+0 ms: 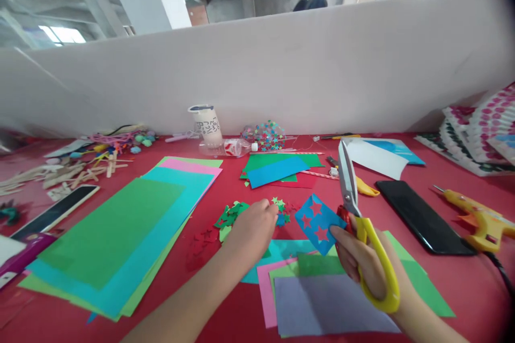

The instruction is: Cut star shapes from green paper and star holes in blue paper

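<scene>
Head view: red table (pixel 462 284), coloured paper sheets (pixel 116 236), grey partition wall (pixel 281 75) behind.

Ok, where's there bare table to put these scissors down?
Bare red table lies between the phone and the paper pile by your right hand. Another strip runs between the big paper stack and the star cutouts. The left craft sticks are crowded.

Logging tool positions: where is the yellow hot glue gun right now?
The yellow hot glue gun lies on the red table at the far right, just right of the black phone.
</scene>
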`<state>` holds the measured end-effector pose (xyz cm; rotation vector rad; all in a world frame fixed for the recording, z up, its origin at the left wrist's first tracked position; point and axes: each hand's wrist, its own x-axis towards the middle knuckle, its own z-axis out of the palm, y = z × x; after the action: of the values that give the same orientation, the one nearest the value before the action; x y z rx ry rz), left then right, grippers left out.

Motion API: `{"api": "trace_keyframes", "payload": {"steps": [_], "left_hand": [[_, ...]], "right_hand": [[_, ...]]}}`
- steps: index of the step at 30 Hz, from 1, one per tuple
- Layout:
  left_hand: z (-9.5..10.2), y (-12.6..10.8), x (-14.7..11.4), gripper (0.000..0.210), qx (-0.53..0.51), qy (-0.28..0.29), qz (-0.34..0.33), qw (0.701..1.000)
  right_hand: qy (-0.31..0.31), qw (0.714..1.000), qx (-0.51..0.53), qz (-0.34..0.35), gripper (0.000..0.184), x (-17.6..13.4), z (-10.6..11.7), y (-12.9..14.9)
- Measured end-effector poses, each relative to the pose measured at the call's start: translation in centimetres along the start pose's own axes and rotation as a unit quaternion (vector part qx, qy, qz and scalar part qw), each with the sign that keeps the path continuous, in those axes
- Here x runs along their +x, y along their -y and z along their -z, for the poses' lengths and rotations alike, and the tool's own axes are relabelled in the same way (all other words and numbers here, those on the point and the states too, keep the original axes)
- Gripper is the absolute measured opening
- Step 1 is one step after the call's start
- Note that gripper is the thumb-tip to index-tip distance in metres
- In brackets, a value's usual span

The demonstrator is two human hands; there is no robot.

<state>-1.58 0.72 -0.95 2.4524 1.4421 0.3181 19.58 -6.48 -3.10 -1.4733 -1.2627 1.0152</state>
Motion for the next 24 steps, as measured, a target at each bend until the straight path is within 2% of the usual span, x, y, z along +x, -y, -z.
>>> {"api": "trace_keyframes", "payload": {"steps": [5, 11, 13, 14, 16, 17, 18, 20, 22, 24], "left_hand": [[-0.7, 0.5, 1.6, 0.023, -0.001, -0.002, -0.008, 1.0], [1.0, 0.2, 1.5, 0.03, -0.091, -0.027, 0.016, 0.995], [1.5, -0.6, 0.6, 0.04, -0.161, 0.001, 0.015, 0.987], [1.6, -1.2, 0.1, 0.042, -0.305, 0.051, 0.032, 0.95], [1.3, -2.2, -0.9, 0.035, -0.522, 0.142, 0.053, 0.839], [1.1, -2.7, -1.2, 0.029, -0.577, 0.179, 0.054, 0.795], [0.7, -3.0, -1.5, 0.027, -0.605, 0.194, 0.06, 0.769], [0.1, -3.3, -1.8, 0.023, -0.624, 0.167, 0.083, 0.759], [-0.4, -3.0, -1.8, 0.016, -0.618, 0.13, 0.101, 0.769], [-0.6, -2.5, -1.7, 0.013, -0.606, 0.124, 0.115, 0.777]], "right_hand": [[-0.001, 1.0, -0.012, -0.01, 0.048, -0.2, 0.3, 1.3], [0.008, 1.0, 0.013, -0.009, 0.048, -0.2, 0.3, 1.4], [0.022, 0.999, 0.028, -0.01, 0.049, -0.2, 0.1, 0.9], [0.03, 0.999, 0.036, -0.011, 0.05, -0.2, -0.1, 0.6], [0.051, 0.998, 0.044, -0.016, 0.052, -0.2, -0.4, 0.1], [0.059, 0.997, 0.046, -0.019, 0.052, -0.2, -0.5, -0.1], [0.067, 0.996, 0.046, -0.021, 0.051, -0.2, -0.6, -0.2], [0.076, 0.996, 0.047, -0.024, 0.051, -0.2, -0.7, -0.1], [0.074, 0.996, 0.05, -0.021, 0.05, -0.2, -0.7, 0.2], [0.071, 0.996, 0.055, -0.02, 0.042, -0.2, -0.6, 0.6]]}}
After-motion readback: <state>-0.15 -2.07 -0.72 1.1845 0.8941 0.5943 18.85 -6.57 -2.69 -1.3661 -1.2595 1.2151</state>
